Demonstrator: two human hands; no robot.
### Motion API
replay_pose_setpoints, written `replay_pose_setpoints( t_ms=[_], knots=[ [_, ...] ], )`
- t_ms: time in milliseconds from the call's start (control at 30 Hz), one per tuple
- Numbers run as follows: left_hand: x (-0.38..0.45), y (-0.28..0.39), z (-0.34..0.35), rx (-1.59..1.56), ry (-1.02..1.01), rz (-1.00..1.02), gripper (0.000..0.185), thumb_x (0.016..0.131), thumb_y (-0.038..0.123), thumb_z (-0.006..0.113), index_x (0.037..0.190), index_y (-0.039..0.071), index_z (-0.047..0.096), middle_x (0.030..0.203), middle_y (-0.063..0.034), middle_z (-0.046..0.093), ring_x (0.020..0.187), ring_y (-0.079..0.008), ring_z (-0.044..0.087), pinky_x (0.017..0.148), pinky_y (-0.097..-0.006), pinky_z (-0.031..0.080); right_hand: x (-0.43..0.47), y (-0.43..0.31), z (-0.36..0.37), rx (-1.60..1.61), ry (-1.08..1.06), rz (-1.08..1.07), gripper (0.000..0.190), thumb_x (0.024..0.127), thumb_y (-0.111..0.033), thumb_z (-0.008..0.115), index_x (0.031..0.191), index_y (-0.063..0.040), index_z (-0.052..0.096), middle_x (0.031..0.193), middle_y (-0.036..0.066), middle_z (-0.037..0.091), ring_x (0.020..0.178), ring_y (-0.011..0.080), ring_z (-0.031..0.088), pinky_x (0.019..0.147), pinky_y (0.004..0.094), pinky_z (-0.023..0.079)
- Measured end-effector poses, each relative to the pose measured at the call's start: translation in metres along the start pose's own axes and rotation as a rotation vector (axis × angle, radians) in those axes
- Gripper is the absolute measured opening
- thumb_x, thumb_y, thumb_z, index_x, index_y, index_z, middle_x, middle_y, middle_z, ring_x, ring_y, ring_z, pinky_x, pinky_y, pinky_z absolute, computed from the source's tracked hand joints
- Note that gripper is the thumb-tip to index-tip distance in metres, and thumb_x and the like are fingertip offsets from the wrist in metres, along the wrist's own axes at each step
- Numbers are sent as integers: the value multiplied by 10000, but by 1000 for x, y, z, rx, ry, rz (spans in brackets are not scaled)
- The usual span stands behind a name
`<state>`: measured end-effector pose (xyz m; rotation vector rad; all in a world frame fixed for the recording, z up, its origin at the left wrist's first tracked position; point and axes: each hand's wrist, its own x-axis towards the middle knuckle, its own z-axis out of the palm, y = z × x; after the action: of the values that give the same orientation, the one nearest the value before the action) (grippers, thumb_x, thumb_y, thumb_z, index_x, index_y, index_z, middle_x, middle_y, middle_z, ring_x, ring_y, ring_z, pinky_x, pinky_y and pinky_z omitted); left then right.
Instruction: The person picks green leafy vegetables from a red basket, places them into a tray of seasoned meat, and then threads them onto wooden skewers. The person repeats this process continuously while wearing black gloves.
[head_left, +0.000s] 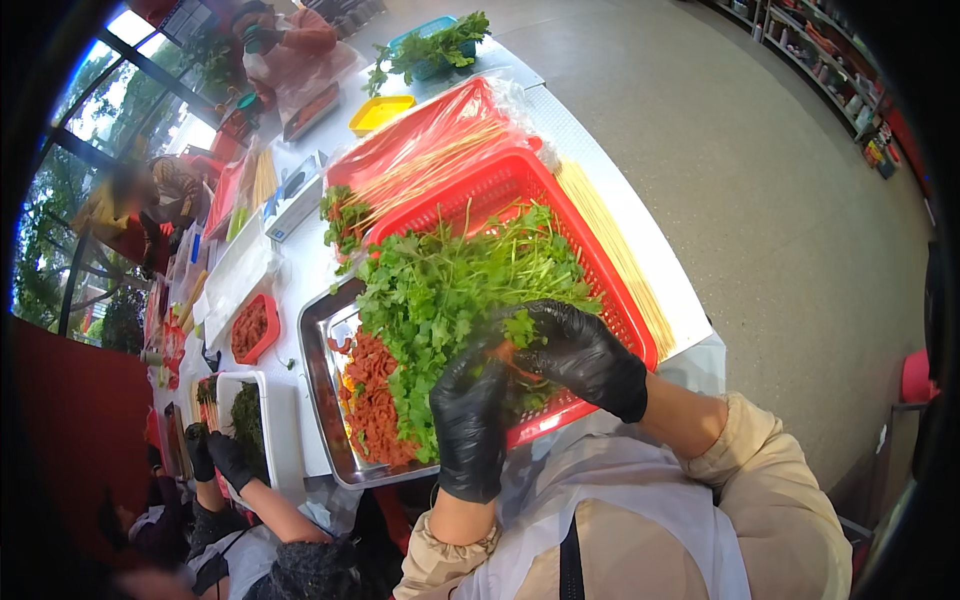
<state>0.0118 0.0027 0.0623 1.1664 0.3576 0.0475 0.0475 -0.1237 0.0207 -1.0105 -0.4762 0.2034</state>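
Observation:
My left hand (471, 424) and my right hand (585, 360), both in black gloves, meet over the front of a red plastic basket (645, 330). Pinched between their fingertips is a small strip of reddish meat (510, 356), with a coriander sprig (520, 328) against it. Fresh coriander (420, 300) heaps over the basket and spills across a steel tray (319, 390). Marinated meat pieces (375, 405) lie in that tray, left of my left hand. My fingers hide part of the strip.
Wooden skewers (619, 262) lie along the table's right edge; more skewers (427, 169) rest on a plastic-covered red tray (457, 101) with meat-and-coriander bundles (345, 217). A co-worker's gloved hands (217, 454) work by a white bin (281, 427) at left. A red meat bowl (255, 330) stands farther back.

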Motion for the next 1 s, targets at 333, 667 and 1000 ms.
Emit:
replay_pose_setpoints(
  t_ms=[333, 667, 1000],
  knots=[
    [1, 8, -15, -52, -88, -212, 271, 790, 51, 586, 1058, 20, 581, 909, -55, 628, 786, -128, 594, 640, -210, 472, 4, -19, -20, -790, -233, -276, 407, 809, 1, 545, 1205, -66, 480, 1133, 138, 551, 1019, 270, 549, 861, 360, 436],
    [-1, 8, -4, 1085, -270, 970, 464, 683, -119, 628, 1111, 40, 548, 1051, -139, 589, 943, -265, 569, 816, -324, 450, 7, -28, -21, -188, 37, 343, 396, 761, -34, 683, 1119, -3, 516, 980, 50, 580, 867, 100, 557, 757, 253, 476],
    [1, 6, -10, 1121, -193, 1046, 339, 720, -67, 603, 1045, 24, 577, 939, -157, 615, 772, -306, 583, 662, -352, 471, -4, -4, -11, -56, -16, 99, 403, 816, -22, 589, 1198, -2, 461, 1104, 86, 556, 993, 110, 513, 825, 264, 453]
  ],
)
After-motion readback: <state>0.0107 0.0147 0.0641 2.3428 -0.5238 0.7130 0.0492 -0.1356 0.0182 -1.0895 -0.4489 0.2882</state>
